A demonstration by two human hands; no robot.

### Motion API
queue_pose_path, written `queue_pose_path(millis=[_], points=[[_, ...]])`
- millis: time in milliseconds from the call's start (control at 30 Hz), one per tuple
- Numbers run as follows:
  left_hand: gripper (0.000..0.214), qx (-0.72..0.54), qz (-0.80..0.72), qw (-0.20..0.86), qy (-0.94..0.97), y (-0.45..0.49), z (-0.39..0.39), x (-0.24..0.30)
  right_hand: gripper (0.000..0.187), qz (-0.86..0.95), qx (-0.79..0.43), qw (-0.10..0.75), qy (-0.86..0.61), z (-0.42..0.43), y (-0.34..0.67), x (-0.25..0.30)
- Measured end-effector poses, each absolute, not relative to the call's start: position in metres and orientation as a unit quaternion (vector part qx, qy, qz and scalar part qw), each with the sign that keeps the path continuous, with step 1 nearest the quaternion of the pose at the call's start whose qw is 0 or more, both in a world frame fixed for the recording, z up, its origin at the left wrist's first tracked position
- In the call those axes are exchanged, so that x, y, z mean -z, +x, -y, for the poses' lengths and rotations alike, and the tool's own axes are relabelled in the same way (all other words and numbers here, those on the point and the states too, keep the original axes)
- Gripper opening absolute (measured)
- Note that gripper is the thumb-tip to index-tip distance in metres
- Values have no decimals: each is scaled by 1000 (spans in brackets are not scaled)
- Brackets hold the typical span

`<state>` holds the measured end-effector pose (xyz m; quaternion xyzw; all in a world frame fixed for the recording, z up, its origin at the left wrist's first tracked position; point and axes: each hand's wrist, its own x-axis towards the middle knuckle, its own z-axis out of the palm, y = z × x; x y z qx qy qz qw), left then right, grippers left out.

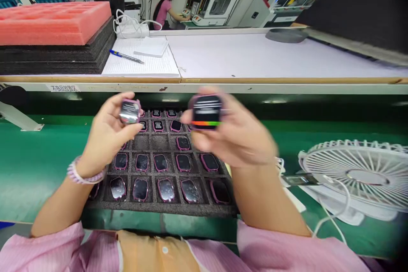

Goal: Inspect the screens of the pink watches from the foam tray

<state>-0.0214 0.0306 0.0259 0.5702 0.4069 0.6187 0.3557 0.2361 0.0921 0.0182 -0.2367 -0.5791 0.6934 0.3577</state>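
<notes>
Between thumb and fingers, my left hand [106,129] holds a smartwatch [130,111] without a strap, its pink-purple rim showing and its glossy screen catching light. My right hand [237,131], smeared by motion, grips another smartwatch [207,110]; white lines of text and a coloured bar are lit on its black screen. Both watches are held above a dark foam tray [140,211], with compartments holding several more such watches. Some watches in the far rows have lit text, while the nearer ones look dark. Two compartments in the middle row hold no watch.
A white fan [366,174] with a cable lies on the green table [47,153] at the right. Above runs a white shelf [223,57] with lined paper [143,66], a pen [126,56] and stacked pink foam [57,23]. A person [164,8] sits by machines behind.
</notes>
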Motion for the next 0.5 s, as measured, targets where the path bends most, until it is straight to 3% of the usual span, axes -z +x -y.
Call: queue_pose_path(millis=[67,167,500], points=[[69,-593,-426,399,554,-14,-45,-5,63,538,-735,355,-212,-99,221,-7],[77,-575,-424,432,550,-9,-56,18,62,487,-779,334,-212,-107,202,15],[59,-555,-431,461,542,-7,-56,26,56,522,-745,359,-207,-105,196,25]])
